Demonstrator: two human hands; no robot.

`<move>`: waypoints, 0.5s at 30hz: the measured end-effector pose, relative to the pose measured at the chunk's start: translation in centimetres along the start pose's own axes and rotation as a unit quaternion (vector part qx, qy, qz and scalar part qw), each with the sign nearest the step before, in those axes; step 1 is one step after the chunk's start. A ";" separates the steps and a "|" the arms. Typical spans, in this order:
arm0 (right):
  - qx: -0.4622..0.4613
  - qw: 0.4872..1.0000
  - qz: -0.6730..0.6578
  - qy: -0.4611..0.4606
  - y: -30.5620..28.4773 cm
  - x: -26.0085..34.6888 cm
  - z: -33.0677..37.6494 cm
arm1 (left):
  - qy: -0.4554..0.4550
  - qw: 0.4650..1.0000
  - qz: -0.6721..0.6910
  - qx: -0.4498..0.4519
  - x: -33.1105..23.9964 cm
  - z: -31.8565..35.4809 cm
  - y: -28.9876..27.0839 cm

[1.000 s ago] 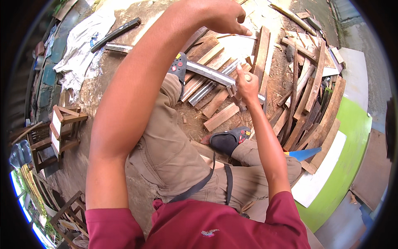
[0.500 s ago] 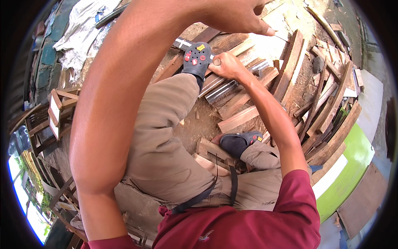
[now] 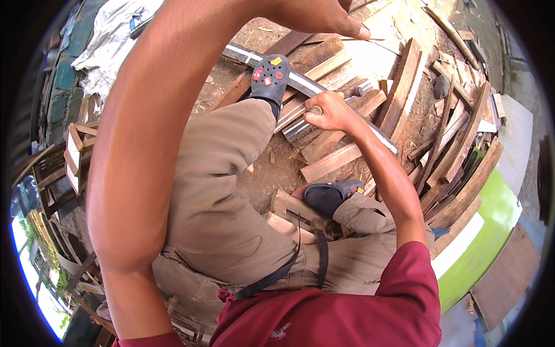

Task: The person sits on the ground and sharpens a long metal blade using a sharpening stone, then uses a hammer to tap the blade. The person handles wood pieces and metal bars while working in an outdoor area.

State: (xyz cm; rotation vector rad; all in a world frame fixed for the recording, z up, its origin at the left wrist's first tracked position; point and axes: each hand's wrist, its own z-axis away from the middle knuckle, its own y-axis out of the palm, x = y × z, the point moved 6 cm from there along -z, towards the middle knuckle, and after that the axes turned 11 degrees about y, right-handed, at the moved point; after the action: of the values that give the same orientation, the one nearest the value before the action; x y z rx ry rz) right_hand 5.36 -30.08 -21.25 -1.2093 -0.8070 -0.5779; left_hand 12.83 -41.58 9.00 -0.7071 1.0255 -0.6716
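Left hand (image 3: pixel 315 14): cut off by the top edge, only fingertips visible. Right hand (image 3: pixel 326 111): closed grip hides what it grasps. Long grey metal bar (image 3: pixel 300 81): partly covered by the dark clog (image 3: pixel 270 78).

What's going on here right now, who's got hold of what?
A person crouches over a heap of scrap wood planks. The right hand is closed around a hammer, its metal head pointing away over the boards. The left hand is raised close to the camera, nothing visibly held. The left foot in a dark clog pins down a long grey-white board.
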 end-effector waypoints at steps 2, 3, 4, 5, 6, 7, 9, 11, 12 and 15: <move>-0.010 0.998 -0.058 -0.009 -2.3 0.2 2.9 | -0.001 1.000 -0.014 -0.006 -0.3 -0.5 -0.1; -0.060 0.976 -0.192 0.086 -6.0 -0.9 7.2 | -0.002 1.000 -0.022 -0.012 -0.6 -1.0 0.1; -0.164 0.930 -0.287 0.160 -9.4 -1.4 12.0 | 0.012 0.999 -0.041 -0.017 -1.1 -1.3 0.3; -0.130 0.895 -0.424 0.041 -12.2 0.3 15.5 | 0.026 0.998 -0.060 -0.022 -1.8 -1.6 0.4; -0.157 0.880 -0.444 0.066 -14.0 1.2 20.5 | 0.025 0.998 -0.064 -0.003 -2.6 -2.7 0.2; -0.181 0.874 -0.446 0.061 -15.4 2.3 24.7 | 0.031 0.998 -0.058 -0.002 -3.3 -3.3 0.0; -0.261 0.873 -0.387 0.139 -16.1 3.6 32.8 | 0.048 0.998 -0.037 -0.006 -4.9 -4.3 0.2; -0.344 0.858 -0.320 0.207 -14.8 3.8 38.1 | 0.034 0.999 -0.028 -0.010 -5.6 -5.2 1.0; -0.382 0.845 -0.284 0.244 -13.7 3.6 39.9 | 0.068 0.997 -0.027 0.018 -6.1 -5.4 1.5; -0.500 0.758 -0.286 0.306 -9.6 1.5 42.2 | 0.031 0.997 -0.068 0.027 -5.5 -5.9 2.2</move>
State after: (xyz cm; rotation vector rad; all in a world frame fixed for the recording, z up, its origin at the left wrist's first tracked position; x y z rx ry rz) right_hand -10.89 7.94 -8.43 -1.5488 -0.2246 -1.9859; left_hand 5.79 -37.16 8.07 -0.7169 1.0186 -0.8411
